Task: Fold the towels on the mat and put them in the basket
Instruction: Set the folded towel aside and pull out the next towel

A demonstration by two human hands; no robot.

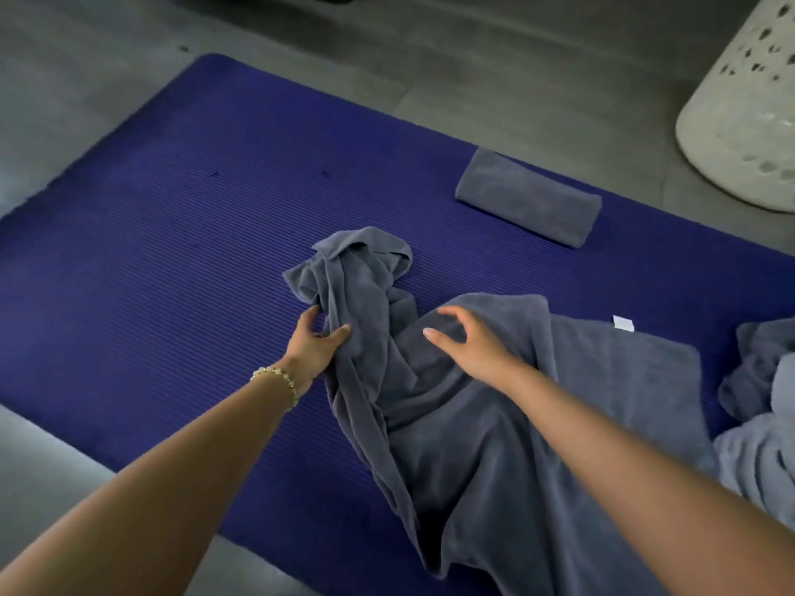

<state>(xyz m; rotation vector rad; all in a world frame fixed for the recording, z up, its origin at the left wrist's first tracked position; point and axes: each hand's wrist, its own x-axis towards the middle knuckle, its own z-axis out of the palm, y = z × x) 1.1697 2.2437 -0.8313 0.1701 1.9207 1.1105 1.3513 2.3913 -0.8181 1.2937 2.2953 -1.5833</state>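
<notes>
One towel [451,402], stretched near-to-far, left grip [316,344] holding it

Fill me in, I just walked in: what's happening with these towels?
A person is sorting out a crumpled grey towel on the blue mat. The left hand grips its bunched edge; the right hand hovers open over it. One folded towel lies farther out, more unfolded towels sit at the right, and the white basket stands on the floor beyond.
</notes>
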